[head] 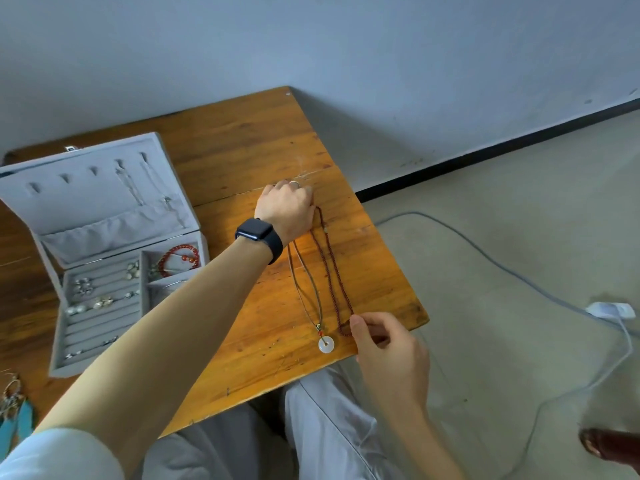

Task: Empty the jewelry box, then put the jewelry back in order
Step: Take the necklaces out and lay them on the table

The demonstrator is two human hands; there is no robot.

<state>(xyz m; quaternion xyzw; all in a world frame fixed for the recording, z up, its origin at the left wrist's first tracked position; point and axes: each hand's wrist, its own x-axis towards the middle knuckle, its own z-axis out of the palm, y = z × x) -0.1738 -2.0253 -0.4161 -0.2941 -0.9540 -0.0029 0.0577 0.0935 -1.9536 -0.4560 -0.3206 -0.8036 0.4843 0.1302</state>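
Fingers (356,323) of the right hand (388,348) pinch the red bead necklace (334,271) at its near loop. Seemingly light, limp and tangle-prone, it lies stretched along the table (242,150), best held at both ends; the left hand (285,206) grips its far end.

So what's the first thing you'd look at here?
Probably the two long necklaces stretched out on the orange wooden table: a red bead necklace, pinched at its near end by the right hand, and a white-pendant necklace beside it. The left hand, with a black watch on its wrist, covers their far ends. At the left, an open grey jewelry box holds a red bracelet.
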